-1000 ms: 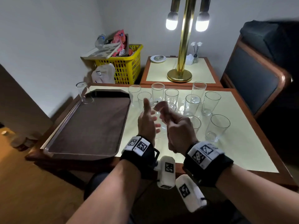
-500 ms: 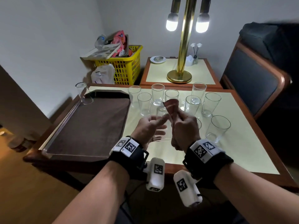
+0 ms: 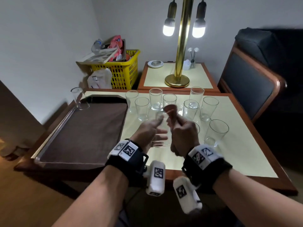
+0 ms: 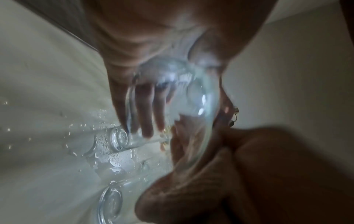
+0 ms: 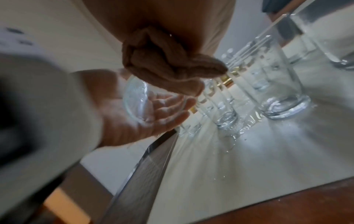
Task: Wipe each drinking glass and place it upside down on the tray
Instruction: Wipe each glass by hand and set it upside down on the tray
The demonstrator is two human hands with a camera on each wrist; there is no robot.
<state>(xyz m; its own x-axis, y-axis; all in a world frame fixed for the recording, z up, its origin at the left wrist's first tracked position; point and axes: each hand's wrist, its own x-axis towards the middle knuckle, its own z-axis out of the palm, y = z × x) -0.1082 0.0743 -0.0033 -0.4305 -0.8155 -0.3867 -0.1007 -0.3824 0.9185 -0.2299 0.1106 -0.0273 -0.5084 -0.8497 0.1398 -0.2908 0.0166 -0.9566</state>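
Right now my left hand (image 3: 148,134) cradles a glass (image 3: 161,128) on its side while my right hand (image 3: 182,135) clutches the brown cloth (image 5: 168,66) at its mouth. Beyond my grip nine glasses (image 3: 190,109) wait upright; far left, just one glass (image 3: 79,99) stands inverted on the tray (image 3: 54,138).

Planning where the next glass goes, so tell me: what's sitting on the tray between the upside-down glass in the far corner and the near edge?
Nothing: the head view shows only the bare brown liner between the upturned glass and the tray's near edge.
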